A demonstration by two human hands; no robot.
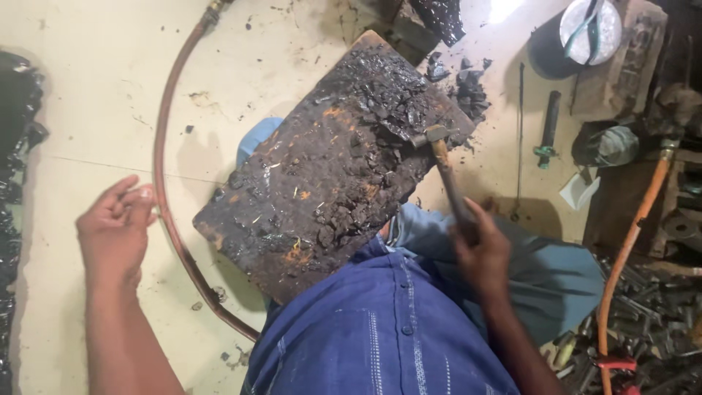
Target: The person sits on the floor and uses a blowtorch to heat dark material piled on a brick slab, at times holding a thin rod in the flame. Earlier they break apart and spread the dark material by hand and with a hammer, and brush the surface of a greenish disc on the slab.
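Hammer head down on a grimy slab resting across the person's lap.

The right hand has its fingers wrapped round the wooden handle of the hammer, whose head meets the black crusted lumps at the far end of the rusty slab. The left hand hangs loose and empty, fingers half curled, beside the curved hose on the floor. Short, square blows on the lumps, judged from here, would chip best without sliding the slab.
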